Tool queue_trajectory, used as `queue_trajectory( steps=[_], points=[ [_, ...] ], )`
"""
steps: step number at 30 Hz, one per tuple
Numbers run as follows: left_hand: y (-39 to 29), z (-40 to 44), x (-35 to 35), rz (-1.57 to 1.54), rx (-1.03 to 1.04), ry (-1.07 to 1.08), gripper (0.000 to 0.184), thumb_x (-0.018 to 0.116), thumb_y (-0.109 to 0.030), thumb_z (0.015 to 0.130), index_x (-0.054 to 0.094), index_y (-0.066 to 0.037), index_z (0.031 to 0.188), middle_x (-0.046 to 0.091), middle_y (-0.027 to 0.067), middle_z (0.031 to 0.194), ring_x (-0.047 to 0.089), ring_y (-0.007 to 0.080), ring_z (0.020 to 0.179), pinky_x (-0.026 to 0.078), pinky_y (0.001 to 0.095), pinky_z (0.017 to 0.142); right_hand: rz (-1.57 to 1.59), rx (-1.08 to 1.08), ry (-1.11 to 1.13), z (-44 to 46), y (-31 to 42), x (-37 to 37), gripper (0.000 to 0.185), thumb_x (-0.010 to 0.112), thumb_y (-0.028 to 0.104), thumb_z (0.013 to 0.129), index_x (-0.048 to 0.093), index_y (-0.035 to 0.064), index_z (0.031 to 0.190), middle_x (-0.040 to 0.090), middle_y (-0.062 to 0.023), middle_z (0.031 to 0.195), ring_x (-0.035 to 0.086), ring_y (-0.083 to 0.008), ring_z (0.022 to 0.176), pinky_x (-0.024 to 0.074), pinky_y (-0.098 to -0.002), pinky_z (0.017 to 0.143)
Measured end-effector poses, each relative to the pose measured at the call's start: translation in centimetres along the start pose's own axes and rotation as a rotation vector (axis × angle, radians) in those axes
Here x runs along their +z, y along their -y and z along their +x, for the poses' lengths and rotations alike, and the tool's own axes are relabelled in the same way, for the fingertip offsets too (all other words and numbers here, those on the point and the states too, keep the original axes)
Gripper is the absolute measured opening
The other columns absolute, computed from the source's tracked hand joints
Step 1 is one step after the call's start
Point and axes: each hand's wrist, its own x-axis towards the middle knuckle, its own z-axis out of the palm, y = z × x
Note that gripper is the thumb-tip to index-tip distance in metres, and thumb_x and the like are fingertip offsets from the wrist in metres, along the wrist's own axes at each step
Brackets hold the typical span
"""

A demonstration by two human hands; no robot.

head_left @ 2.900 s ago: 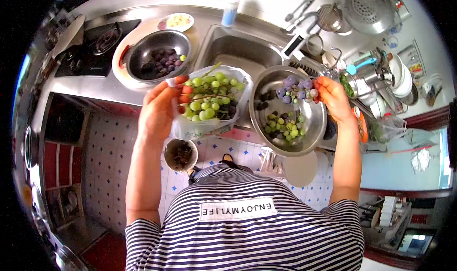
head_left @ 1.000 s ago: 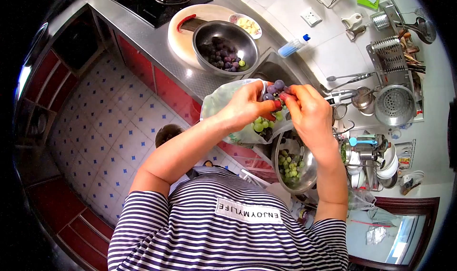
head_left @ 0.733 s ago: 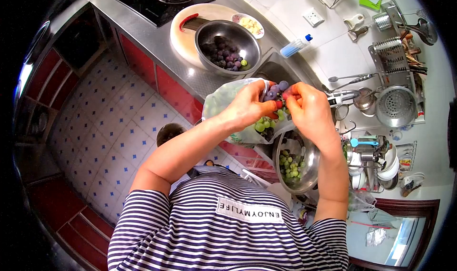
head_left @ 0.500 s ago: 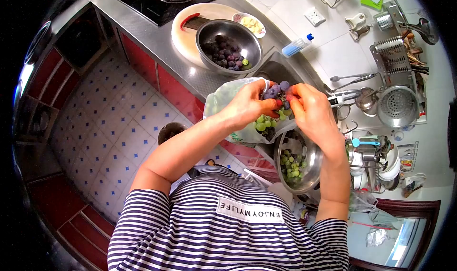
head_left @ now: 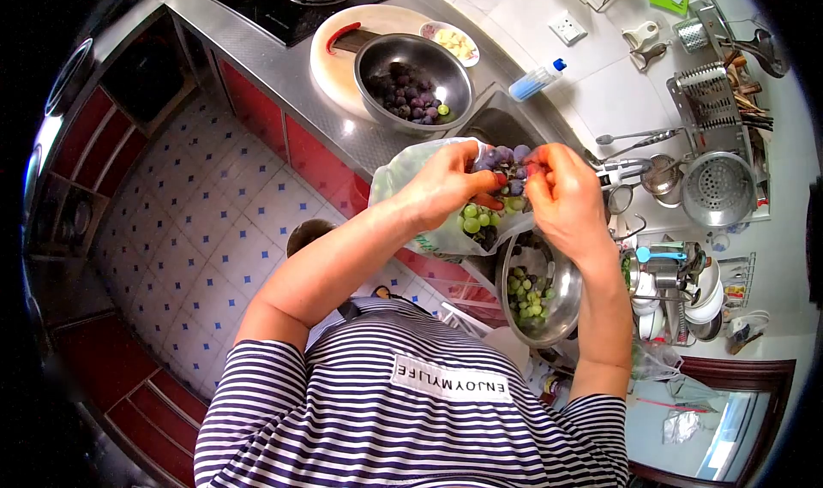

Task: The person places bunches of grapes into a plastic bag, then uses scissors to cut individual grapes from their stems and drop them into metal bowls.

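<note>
Fingers of my left hand [head_left: 450, 188] are closed round the edge of a white plastic bag [head_left: 399, 175] and touch a cluster of purple grapes [head_left: 501, 158]. My right hand [head_left: 561, 192] pinches the right side of that cluster, close beside my left fingers. Green grapes [head_left: 474, 218] show in the bag's mouth just below. Under my right forearm stands a steel bowl [head_left: 561, 308] with green grapes and some dark ones. A second steel bowl [head_left: 454, 68] with loose purple grapes and one green grape rests on the round cutting board [head_left: 330, 68].
A sink [head_left: 506, 119] lies behind the bag, with a blue-capped bottle [head_left: 536, 81] at its back edge. Beside the board are a small plate [head_left: 463, 45] of pale pieces and a stove [head_left: 274, 4]. A dish rack [head_left: 677, 287] stands on the right.
Earlier my hands were apart, the right one holding purple grapes over the steel bowl. Now both meet at the purple cluster over the bag. The view has turned; lately only my right fingers shifted slightly.
</note>
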Motion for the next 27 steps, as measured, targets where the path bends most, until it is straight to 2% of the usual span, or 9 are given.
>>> queue_trajectory(
  steps=[4, 5, 9, 17, 18, 19, 20, 26, 27],
  points=[
    [0.3, 0.0, 0.0, -0.067, -0.035, 0.036, 0.024, 0.056, -0.004, 0.081, 0.053, 0.003, 0.104, 0.059, 0.0078, 0.093, 0.060, 0.0156, 0.080, 0.052, 0.0284, 0.068, 0.169, 0.093, -0.029, 0.1, 0.6, -1.0, 0.011, 0.056, 0.001, 0.077, 0.053, -0.0012, 0.087, 0.056, -0.0171, 0.076, 0.057, -0.0272, 0.062, 0.0451, -0.0345, 0.054],
    [0.2, 0.2, 0.0, -0.079, -0.051, 0.033, 0.024, 0.055, -0.004, 0.081, 0.053, 0.002, 0.104, 0.059, 0.0078, 0.094, 0.059, 0.0159, 0.082, 0.052, 0.0295, 0.069, 0.355, 0.201, -0.026, -0.2, 0.7, -1.2, 0.010, 0.056, 0.000, 0.080, 0.054, -0.0015, 0.090, 0.057, -0.0097, 0.074, 0.054, -0.0135, 0.058, 0.0415, -0.0257, 0.050],
    [0.5, 0.9, -0.6, -0.118, -0.074, 0.006, 0.023, 0.052, -0.008, 0.085, 0.056, 0.000, 0.105, 0.060, 0.0067, 0.097, 0.058, 0.0153, 0.087, 0.051, 0.0301, 0.070, 0.864, 0.454, 0.042, -2.7, 1.1, -3.3, 0.011, 0.056, 0.000, 0.083, 0.055, -0.0006, 0.094, 0.055, 0.0001, 0.077, 0.046, -0.0025, 0.059, 0.0346, -0.0165, 0.048],
    [0.1, 0.3, -0.9, -0.221, -0.099, 0.009, 0.019, 0.051, -0.008, 0.086, 0.056, 0.000, 0.102, 0.060, 0.0073, 0.096, 0.060, 0.0169, 0.085, 0.052, 0.0318, 0.071, 1.055, 0.670, 0.691, -9.4, 2.4, 6.0, 0.011, 0.053, 0.000, 0.081, 0.055, -0.0028, 0.091, 0.058, -0.0040, 0.078, 0.054, -0.0079, 0.068, 0.0444, -0.0213, 0.058],
    [0.7, 0.8, -0.9, -0.274, -0.070, -0.042, 0.010, 0.056, -0.005, 0.081, 0.056, 0.002, 0.087, 0.055, 0.0064, 0.079, 0.051, 0.0130, 0.063, 0.054, 0.0390, 0.068, 1.064, 0.713, 0.750, -10.2, 2.5, 8.4, 0.011, 0.054, 0.002, 0.081, 0.055, -0.0028, 0.091, 0.058, -0.0038, 0.075, 0.054, -0.0078, 0.066, 0.0440, -0.0213, 0.057],
    [0.9, 0.7, -1.0, -0.277, -0.061, -0.053, 0.011, 0.056, -0.005, 0.081, 0.055, 0.003, 0.088, 0.055, 0.0069, 0.079, 0.051, 0.0133, 0.063, 0.054, 0.0395, 0.068, 0.991, 0.699, 0.800, -10.8, 2.9, 10.7, 0.011, 0.053, 0.006, 0.082, 0.055, -0.0032, 0.088, 0.056, -0.0042, 0.068, 0.053, -0.0087, 0.061, 0.0443, -0.0235, 0.056],
    [0.7, 0.6, -1.0, -0.276, -0.047, -0.055, 0.011, 0.056, -0.004, 0.080, 0.055, 0.004, 0.088, 0.055, 0.0075, 0.079, 0.051, 0.0135, 0.062, 0.054, 0.0399, 0.068, 0.966, 0.522, 0.774, -11.9, 2.8, 13.7, 0.010, 0.050, 0.004, 0.084, 0.055, -0.0017, 0.090, 0.057, -0.0023, 0.073, 0.052, -0.0071, 0.058, 0.0417, -0.0217, 0.051],
    [-0.5, -0.2, -0.5, -0.240, -0.104, -0.072, 0.011, 0.055, -0.004, 0.080, 0.056, 0.005, 0.085, 0.054, 0.0092, 0.079, 0.051, 0.0146, 0.063, 0.054, 0.0389, 0.068, 1.006, 0.595, 0.666, -12.9, 4.8, 23.5, 0.010, 0.051, 0.008, 0.084, 0.055, -0.0003, 0.087, 0.059, -0.0055, 0.073, 0.054, -0.0101, 0.057, 0.0438, -0.0244, 0.053],
    [-0.5, -0.3, -0.5, -0.234, -0.101, -0.071, 0.011, 0.055, -0.004, 0.080, 0.056, 0.005, 0.086, 0.054, 0.0093, 0.080, 0.051, 0.0147, 0.063, 0.054, 0.0387, 0.068, 0.933, 0.517, 0.588, -12.4, 5.2, 24.1, 0.013, 0.054, 0.011, 0.083, 0.057, -0.0008, 0.086, 0.061, -0.0120, 0.072, 0.057, -0.0225, 0.059, 0.0450, -0.0315, 0.054]
  ],
)
